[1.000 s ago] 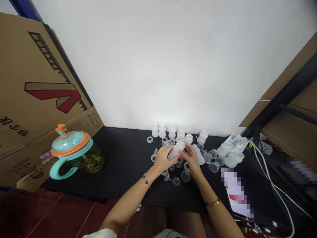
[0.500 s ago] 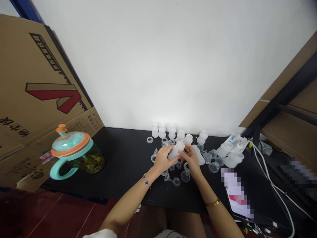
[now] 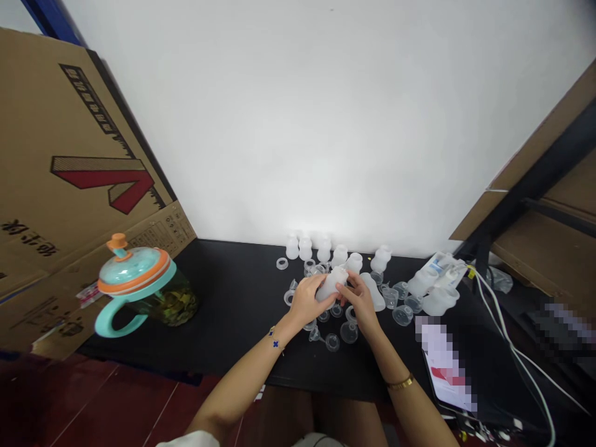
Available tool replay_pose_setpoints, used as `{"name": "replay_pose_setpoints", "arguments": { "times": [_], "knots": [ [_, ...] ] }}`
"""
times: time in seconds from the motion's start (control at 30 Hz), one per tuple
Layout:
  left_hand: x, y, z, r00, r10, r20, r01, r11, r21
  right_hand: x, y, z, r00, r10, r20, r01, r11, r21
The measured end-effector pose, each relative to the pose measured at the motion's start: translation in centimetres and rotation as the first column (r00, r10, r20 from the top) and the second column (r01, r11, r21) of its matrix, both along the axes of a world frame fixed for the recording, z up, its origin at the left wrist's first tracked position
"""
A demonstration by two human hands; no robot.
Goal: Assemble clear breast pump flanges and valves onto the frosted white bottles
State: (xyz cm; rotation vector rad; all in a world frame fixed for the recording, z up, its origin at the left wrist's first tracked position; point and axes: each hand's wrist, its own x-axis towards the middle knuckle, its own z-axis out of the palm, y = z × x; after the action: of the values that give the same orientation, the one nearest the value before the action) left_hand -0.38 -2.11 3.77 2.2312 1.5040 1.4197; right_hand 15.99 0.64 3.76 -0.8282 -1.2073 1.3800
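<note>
A frosted, translucent plastic bottle [image 3: 331, 285] is held just above the black desk [image 3: 233, 320], near the middle of the frame, between a left hand [image 3: 305, 303] and a right hand [image 3: 358, 299]. The left hand's grip is closed around the end of the bottle nearest the frame's left, with the fingers wrapped over it. The right hand's grip is pressed against the opposite end, and its fingertips [image 3: 347, 290] pinch the bottle there. Whatever lies under those fingers is hidden.

Around the hands, clear plastic cup-shaped parts [image 3: 348, 332] and small clear rings are scattered. A row of upright frosted bottles [image 3: 323, 250] stands behind them, along the foot of the white wall [image 3: 298, 124]. To the right, a heap of frosted plastic pieces [image 3: 437, 301] lies near a white cable [image 3: 505, 323]. At the left of the desk, well apart from the hands, stands a glass jug with a teal lid and orange rim [image 3: 133, 266]. The desk's front edge runs just below the lowest clear parts, and the wrists reach in over it.
</note>
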Motion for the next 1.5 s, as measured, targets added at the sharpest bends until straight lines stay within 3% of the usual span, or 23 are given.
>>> {"name": "replay_pose_setpoints", "arguments": {
  "times": [1.5],
  "knots": [
    [0.00, -0.02, -0.05, 1.000, 0.002, -0.007, -0.002, 1.000, -0.012, -0.02, 0.02, 0.03, 1.000, -0.008, 0.001, 0.008, 1.000, -0.001]
  ]
}}
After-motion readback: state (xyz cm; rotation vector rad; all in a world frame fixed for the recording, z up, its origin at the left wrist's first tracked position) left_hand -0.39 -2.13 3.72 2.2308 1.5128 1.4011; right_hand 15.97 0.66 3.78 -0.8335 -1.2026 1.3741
